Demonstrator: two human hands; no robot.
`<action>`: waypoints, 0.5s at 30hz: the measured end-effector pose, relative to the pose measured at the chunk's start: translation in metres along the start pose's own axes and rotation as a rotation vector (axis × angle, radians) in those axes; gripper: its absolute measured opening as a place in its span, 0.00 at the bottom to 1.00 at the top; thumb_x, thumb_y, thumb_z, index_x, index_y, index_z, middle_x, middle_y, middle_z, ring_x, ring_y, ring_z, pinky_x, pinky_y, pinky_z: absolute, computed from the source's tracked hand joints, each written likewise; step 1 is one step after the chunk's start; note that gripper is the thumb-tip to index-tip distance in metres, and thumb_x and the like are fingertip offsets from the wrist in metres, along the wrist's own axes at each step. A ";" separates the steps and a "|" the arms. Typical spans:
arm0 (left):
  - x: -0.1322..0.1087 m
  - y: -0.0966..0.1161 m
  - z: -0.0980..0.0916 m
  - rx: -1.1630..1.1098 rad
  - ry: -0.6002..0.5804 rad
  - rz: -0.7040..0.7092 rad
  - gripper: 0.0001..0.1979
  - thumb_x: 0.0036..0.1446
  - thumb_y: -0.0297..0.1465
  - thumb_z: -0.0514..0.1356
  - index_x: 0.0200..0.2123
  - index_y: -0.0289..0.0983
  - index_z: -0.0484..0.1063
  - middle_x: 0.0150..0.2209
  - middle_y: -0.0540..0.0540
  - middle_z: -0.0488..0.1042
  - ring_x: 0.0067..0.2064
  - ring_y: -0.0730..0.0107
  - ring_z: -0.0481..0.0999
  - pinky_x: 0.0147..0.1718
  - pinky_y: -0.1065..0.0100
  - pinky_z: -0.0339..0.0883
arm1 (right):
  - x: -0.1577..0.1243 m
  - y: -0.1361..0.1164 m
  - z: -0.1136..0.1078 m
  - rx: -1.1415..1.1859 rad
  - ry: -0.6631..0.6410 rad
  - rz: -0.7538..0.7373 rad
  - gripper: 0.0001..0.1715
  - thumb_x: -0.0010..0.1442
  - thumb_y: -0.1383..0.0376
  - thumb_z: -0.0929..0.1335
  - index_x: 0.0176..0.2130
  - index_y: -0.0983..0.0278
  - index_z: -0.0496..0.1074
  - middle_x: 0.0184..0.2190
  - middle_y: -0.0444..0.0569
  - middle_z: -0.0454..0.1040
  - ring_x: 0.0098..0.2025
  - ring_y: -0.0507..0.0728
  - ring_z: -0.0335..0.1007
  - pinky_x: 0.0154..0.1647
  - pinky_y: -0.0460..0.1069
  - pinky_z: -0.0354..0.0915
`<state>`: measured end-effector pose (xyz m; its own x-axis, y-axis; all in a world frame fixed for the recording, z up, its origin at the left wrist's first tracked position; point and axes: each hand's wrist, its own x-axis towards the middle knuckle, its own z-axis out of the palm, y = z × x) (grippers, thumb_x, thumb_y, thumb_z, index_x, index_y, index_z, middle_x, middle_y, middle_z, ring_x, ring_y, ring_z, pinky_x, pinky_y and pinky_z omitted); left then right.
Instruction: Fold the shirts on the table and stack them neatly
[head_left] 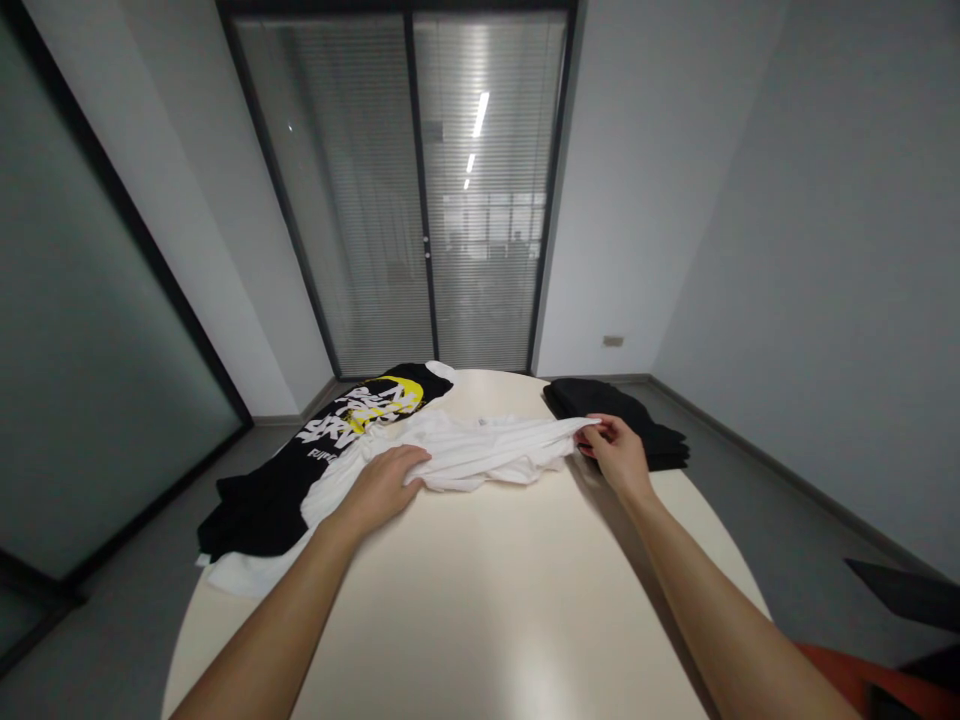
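A white shirt (487,455) lies crumpled across the table, with a small mark near its upper edge. My left hand (386,488) rests on its left part, fingers stretched out and the thumb apart from them. At the other end, my right hand (616,455) pinches the shirt's right corner between thumb and fingers and pulls it slightly up off the table. Some white cloth continues to the left, under a black shirt (277,490) with a white and yellow print.
A stack of folded black clothes (619,415) sits just beyond my right hand. The pale table (495,580) has a rounded far edge. Behind it are glass panels with blinds (480,280). Part of an orange and black chair (847,675) shows at lower right.
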<state>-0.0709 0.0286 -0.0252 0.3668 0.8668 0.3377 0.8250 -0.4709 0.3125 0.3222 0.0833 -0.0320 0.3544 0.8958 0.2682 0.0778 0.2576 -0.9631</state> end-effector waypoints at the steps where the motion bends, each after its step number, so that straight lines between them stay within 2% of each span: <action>1: 0.000 -0.003 0.000 -0.007 -0.003 0.006 0.21 0.58 0.29 0.57 0.55 0.39 0.73 0.56 0.42 0.74 0.58 0.56 0.71 0.60 0.55 0.63 | 0.000 0.000 0.000 0.000 -0.001 0.000 0.22 0.49 0.55 0.75 0.42 0.62 0.73 0.33 0.48 0.78 0.34 0.57 0.78 0.33 0.49 0.76; 6: -0.005 -0.017 0.000 0.036 -0.050 0.061 0.29 0.52 0.21 0.53 0.57 0.41 0.71 0.61 0.42 0.68 0.63 0.58 0.65 0.63 0.56 0.59 | 0.003 0.001 -0.002 0.024 0.024 0.011 0.20 0.51 0.54 0.74 0.40 0.63 0.73 0.34 0.49 0.78 0.35 0.58 0.78 0.34 0.50 0.77; 10: -0.008 -0.023 -0.001 0.153 -0.067 0.055 0.34 0.48 0.19 0.55 0.60 0.43 0.70 0.64 0.41 0.64 0.65 0.53 0.62 0.64 0.52 0.56 | 0.004 0.002 -0.003 0.016 0.032 0.005 0.20 0.52 0.54 0.74 0.40 0.63 0.73 0.34 0.49 0.78 0.35 0.57 0.78 0.34 0.49 0.77; 12: -0.008 -0.023 -0.001 0.205 -0.066 0.035 0.35 0.49 0.19 0.54 0.61 0.42 0.69 0.63 0.40 0.65 0.64 0.53 0.63 0.64 0.52 0.56 | 0.004 0.003 -0.003 0.010 0.029 0.000 0.20 0.52 0.54 0.74 0.40 0.63 0.74 0.34 0.49 0.78 0.35 0.57 0.79 0.34 0.49 0.77; 15: -0.007 -0.021 -0.002 0.229 -0.051 0.001 0.30 0.54 0.20 0.52 0.60 0.39 0.70 0.60 0.40 0.70 0.61 0.54 0.67 0.62 0.53 0.58 | 0.004 0.003 -0.003 0.005 0.037 0.006 0.20 0.52 0.54 0.74 0.40 0.63 0.74 0.35 0.49 0.78 0.37 0.57 0.79 0.34 0.48 0.77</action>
<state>-0.0916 0.0322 -0.0324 0.3844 0.8762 0.2906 0.8983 -0.4276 0.1009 0.3267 0.0866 -0.0338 0.3888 0.8836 0.2610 0.0703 0.2540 -0.9646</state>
